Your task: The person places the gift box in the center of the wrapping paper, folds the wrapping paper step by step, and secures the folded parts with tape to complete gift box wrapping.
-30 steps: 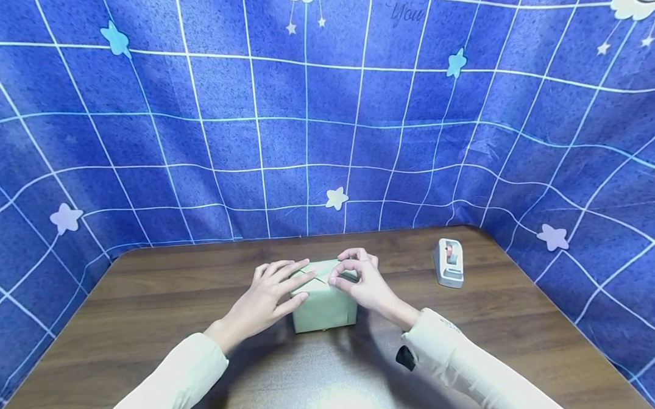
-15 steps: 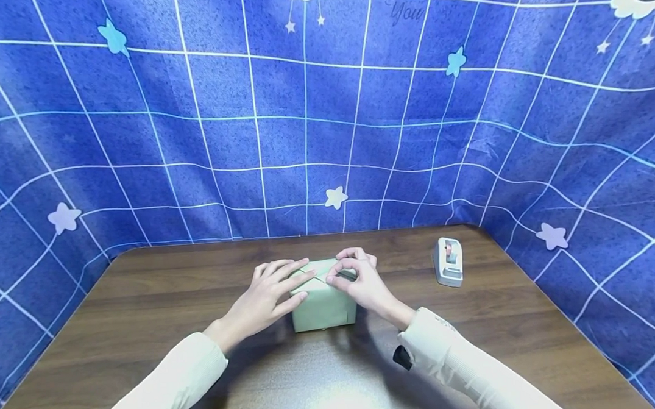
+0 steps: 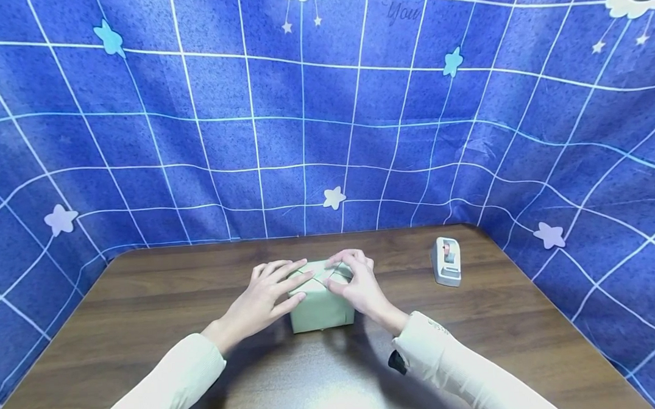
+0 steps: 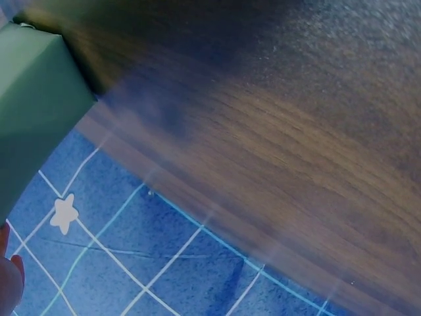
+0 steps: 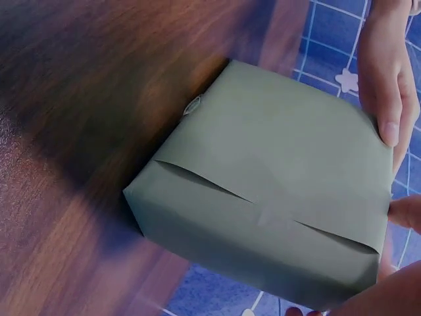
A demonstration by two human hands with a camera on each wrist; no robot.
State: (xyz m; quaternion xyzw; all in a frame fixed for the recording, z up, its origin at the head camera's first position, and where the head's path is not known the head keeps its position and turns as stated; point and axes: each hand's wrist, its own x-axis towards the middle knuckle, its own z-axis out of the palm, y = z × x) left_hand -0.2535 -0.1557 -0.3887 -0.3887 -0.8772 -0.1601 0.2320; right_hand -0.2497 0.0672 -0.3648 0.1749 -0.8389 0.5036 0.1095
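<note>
A box wrapped in pale green paper stands on the table between both hands. Over its upper left side lies my left hand, fingers fairly straight and spread on top, thumb at the front face. My right hand holds the upper right part, fingers bent, with the thumb near the front edge and the index finger farther back. Folded paper lines cross the top between the hands. In the right wrist view, the box's side shows two slit-like folds with a patch of clear tape between them.
A white tape dispenser stands at the table's back right. The brown wooden table ends at a blue curtain with a white grid and stars. A small clear loop sticks out at the box's lower edge.
My right thumb and index finger, close together before, have parted, the index finger reaching farther back over the top. The left hand stays in place on the box.
</note>
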